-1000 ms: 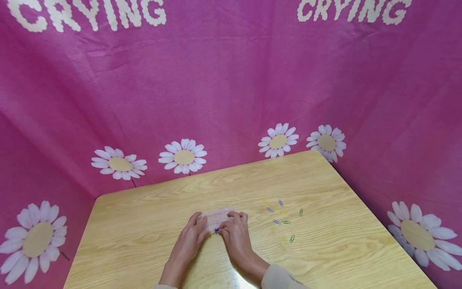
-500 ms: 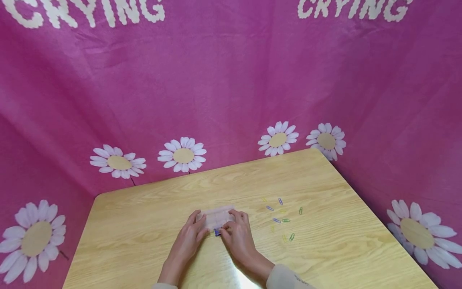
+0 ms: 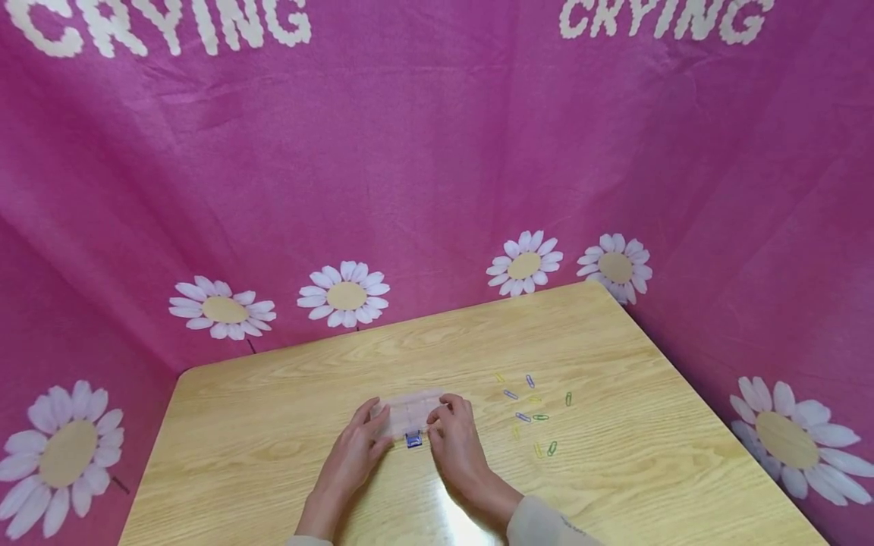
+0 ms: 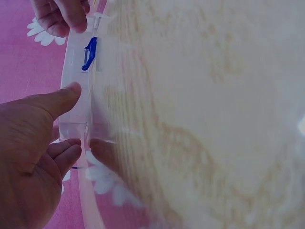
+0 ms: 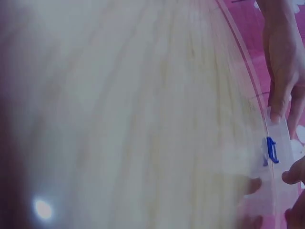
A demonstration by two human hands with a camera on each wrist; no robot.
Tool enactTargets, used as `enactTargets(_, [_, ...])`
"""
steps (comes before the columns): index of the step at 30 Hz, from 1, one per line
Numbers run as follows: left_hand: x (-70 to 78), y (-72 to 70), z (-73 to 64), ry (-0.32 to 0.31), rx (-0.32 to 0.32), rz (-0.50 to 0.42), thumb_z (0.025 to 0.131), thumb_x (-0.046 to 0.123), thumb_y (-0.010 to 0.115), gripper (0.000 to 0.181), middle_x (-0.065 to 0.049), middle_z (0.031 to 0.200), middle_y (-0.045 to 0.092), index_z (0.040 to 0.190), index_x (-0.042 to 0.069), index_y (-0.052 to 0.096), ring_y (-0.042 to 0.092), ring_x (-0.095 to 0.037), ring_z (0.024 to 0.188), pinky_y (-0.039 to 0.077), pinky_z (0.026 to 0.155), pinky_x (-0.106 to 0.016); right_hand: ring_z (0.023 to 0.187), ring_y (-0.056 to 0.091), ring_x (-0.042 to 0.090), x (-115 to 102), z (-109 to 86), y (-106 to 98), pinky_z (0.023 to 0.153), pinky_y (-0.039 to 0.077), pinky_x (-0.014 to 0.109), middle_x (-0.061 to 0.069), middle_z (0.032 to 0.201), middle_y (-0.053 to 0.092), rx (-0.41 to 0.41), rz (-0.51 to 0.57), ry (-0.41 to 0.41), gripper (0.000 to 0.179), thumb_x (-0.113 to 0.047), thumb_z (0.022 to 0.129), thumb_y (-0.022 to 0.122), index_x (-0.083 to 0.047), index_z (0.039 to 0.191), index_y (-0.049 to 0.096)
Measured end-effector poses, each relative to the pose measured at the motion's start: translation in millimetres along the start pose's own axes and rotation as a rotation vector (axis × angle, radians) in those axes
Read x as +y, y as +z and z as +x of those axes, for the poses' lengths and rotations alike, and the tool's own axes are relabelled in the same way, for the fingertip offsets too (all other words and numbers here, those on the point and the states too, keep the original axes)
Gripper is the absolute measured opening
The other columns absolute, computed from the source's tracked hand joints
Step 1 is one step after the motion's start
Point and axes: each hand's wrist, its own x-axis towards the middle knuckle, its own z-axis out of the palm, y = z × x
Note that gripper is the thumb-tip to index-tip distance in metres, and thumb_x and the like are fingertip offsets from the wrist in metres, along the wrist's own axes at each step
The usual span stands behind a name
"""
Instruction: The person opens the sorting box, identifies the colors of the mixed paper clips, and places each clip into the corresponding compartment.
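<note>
A clear plastic box (image 3: pixel 408 412) with a blue latch (image 3: pixel 413 439) lies on the table between both hands. The latch sticks out from the front side and shows uncovered in all views. My left hand (image 3: pixel 358 440) holds the box's left end, thumb at the front and fingers around the end, as the left wrist view shows. At the right end, my right hand (image 3: pixel 456 440) has bent fingers near the back corner and the thumb near the front one, beside the latch. Dividing lines show through the lid.
Several paper clips in purple, yellow and green, such as a green paper clip (image 3: pixel 552 449), lie scattered right of the box on the wooden table (image 3: pixel 273 425). A pink cloth (image 3: pixel 423 167) with daisies hangs behind and at both sides.
The right thumb and fingers have come off the blue latch and shifted right to the box's end. The latch, partly covered before, now shows whole, swung outward at the front.
</note>
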Motion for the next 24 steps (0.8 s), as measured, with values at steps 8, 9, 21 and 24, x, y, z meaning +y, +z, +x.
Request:
enactTargets(8, [-4.4,-1.7,-3.4,0.010,0.018,-0.014,0.087,0.010,0.083,0.053,-0.024,0.149,0.051,0.137,0.000,0.066,0.060,-0.040,0.127,0.050,0.102,-0.053,0.115,0.053,0.031,6.2,5.4,-10.1,0.095,0.051,0.043,0.018,0.123,0.060,-0.055,0.011,-0.002,0.036,0.006,0.077,0.075,0.002,0.112,0.071])
enactTargets(9, [-5.3,-1.8,-3.7,0.019,0.027,-0.017,0.087,0.008,0.084,0.054,-0.024,0.148,0.053,0.136,0.000,0.066,0.061,-0.040,0.126,0.050,0.102,-0.053,0.117,0.053,0.032,7.1,6.6,-11.6,0.098,0.050,0.044,0.018,0.125,0.060,-0.071,0.005,-0.002,0.038,0.005,0.077,0.076,0.003,0.115,0.071])
enactTargets(21, [-9.8,-4.6,-3.4,-0.029,-0.036,-0.061,0.087,0.000,0.080,0.065,-0.023,0.150,0.050,0.145,-0.010,0.052,0.053,-0.039,0.135,0.043,0.109,-0.051,0.114,0.056,0.037,16.5,25.7,-32.0,0.100,0.046,0.051,0.023,0.141,0.059,-0.306,-0.031,-0.044,0.056,0.000,0.077,0.082,0.006,0.130,0.066])
enactTargets(24, [-10.3,-4.8,-4.3,-0.031,-0.042,-0.071,0.087,-0.001,0.080,0.065,-0.023,0.151,0.050,0.145,-0.010,0.051,0.052,-0.039,0.136,0.043,0.110,-0.051,0.121,0.054,0.035,19.1,27.7,-34.1,0.103,0.046,0.050,0.023,0.149,0.053,-0.412,0.034,0.002,0.059,0.001,0.082,0.079,0.007,0.138,0.060])
